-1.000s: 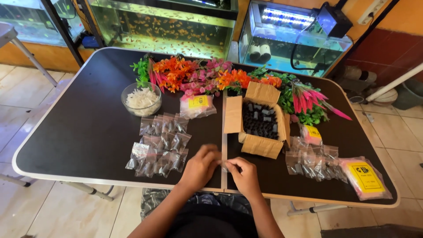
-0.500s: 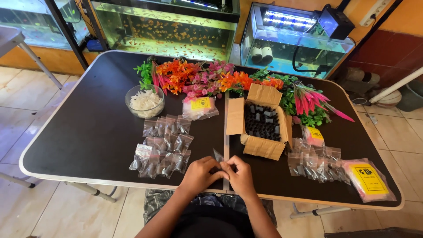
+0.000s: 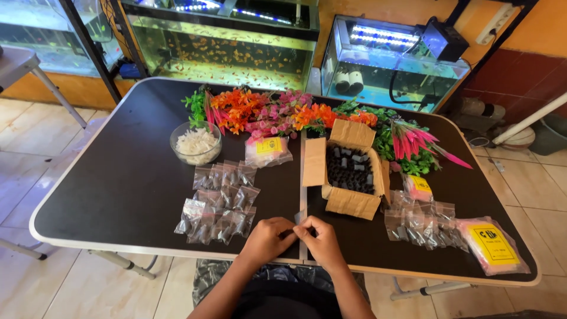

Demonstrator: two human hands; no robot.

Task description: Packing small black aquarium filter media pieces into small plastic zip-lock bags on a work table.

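My left hand (image 3: 267,239) and my right hand (image 3: 319,239) meet at the near edge of a black folding table (image 3: 118,183). Together they pinch a small clear plastic bag (image 3: 299,220) between the fingertips; what it holds is too small to tell. Just left of my left hand lies a pile of small clear bags with dark pieces (image 3: 221,201). An open cardboard box of black pieces (image 3: 349,170) stands beyond my right hand.
A glass bowl of white bits (image 3: 196,142) sits far left. Colourful artificial plants (image 3: 283,115) line the back. More small bags (image 3: 422,221) and yellow-labelled packets (image 3: 493,245) lie right. Fish tanks (image 3: 224,41) stand behind the table.
My hands have drawn closer together at the table's near edge, now both pinching the small bag. The view has shifted slightly.
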